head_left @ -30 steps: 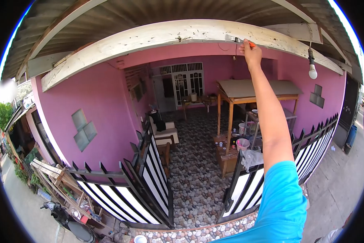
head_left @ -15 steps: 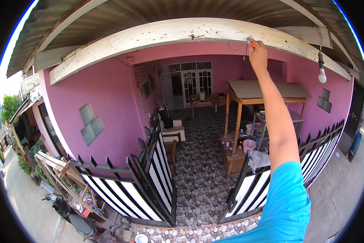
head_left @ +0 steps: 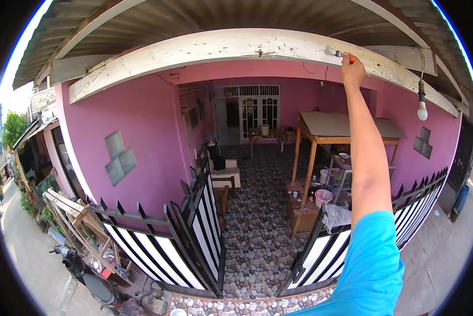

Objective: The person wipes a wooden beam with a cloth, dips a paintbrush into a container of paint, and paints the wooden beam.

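Observation:
My right hand (head_left: 354,71) is raised at the upper right, its fingers closed round the orange handle of a small brush or scraper (head_left: 339,53). The tool's grey end points left and lies against the face of a long white beam (head_left: 215,48). Dark specks and chipped spots mark the beam, with a darker gouge left of the hand. Whether the tool has bristles or a blade is too small to tell. My left hand does not show.
A bulb (head_left: 422,111) hangs from a wire at the right. Below stand black-and-white gates (head_left: 157,258), a wooden-framed table (head_left: 347,125) and a pink bucket (head_left: 323,197). A motorbike (head_left: 97,287) is at the lower left; a white container (head_left: 178,312) sits at the bottom edge.
My right hand has moved right along the beam with the tool. The tool's end, mostly hidden half a second ago, shows again against the beam. The camera view has shifted slightly.

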Motion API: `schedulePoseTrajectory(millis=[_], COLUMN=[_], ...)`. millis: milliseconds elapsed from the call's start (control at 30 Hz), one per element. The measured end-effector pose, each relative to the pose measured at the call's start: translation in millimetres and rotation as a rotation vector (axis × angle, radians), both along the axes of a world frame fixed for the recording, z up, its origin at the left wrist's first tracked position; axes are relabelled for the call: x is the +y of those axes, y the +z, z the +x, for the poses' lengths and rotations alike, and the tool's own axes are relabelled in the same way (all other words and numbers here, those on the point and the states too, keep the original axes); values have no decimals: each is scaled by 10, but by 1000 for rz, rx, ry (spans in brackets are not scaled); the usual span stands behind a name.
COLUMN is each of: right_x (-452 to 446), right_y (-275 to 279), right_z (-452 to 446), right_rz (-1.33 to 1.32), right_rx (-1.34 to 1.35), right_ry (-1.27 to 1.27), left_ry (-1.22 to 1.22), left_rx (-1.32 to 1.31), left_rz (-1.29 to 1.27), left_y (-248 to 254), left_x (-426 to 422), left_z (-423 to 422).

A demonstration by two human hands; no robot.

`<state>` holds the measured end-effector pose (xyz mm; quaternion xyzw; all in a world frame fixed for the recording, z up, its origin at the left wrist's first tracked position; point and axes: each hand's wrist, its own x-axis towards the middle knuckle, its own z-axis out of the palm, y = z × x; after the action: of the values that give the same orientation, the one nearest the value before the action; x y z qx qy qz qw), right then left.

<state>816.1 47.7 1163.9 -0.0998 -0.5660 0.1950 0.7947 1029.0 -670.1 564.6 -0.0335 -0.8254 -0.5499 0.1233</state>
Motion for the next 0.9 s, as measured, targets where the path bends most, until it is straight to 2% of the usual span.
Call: schedulePoseTrajectory(millis=[67, 133, 200, 267, 333, 433, 500, 533, 600, 633, 700, 733, 800, 833, 900], right_x=[44, 88, 135, 117, 62, -276, -427, -469, -537, -494, -308, -160, 118, 115, 29], right_y=[40, 64, 47, 52, 50, 49, 80, 99, 174, 196, 254, 242, 227, 221, 203], right_z=[119, 199, 245, 185, 25, -132, -161, -156, -99, -114, -199, -235, -266, -191, 23], right_rz=[65, 25, 51, 30, 159, 209, 227, 225, 133, 135, 17, 18, -44, -41, -43], right_rx=[39, 33, 52, -26, -124, -99, -154, -156, -109, -111, 30, 32, -15, -13, -69], right_ry=[-276, -297, -431, -380, -340, -250, -26, -25, 294, 290, 645, 644, 426, 430, -205], left_ry=[-7, 38, 37, 34, 33, -2, -6, -8, -9, -9, 3, 18, 25, 35, 17], left_rx=[-1, 10, 24, 42, 6, 31, 12, -6, 17, 40, 3, -34, -58, -88, -73], left_rz=[5, -27, -2, 15, 42, -9, -4, 3, 3, 4, -6, -25, -58, -89, -23], left_y=[6, 2, 76, 118, 98, -5, 10, 26, 78, 99, 139, 156, -36, -111, 25], left_x=[-21, -30, -18, -2, -21, -42, -28, -23, 12, 30, 60, 52, -40, -73, -16], left_z=[-1, 7, 35, 24, 43, 2, -6, -4, -13, -11, 2, 3, -47, -56, -17])
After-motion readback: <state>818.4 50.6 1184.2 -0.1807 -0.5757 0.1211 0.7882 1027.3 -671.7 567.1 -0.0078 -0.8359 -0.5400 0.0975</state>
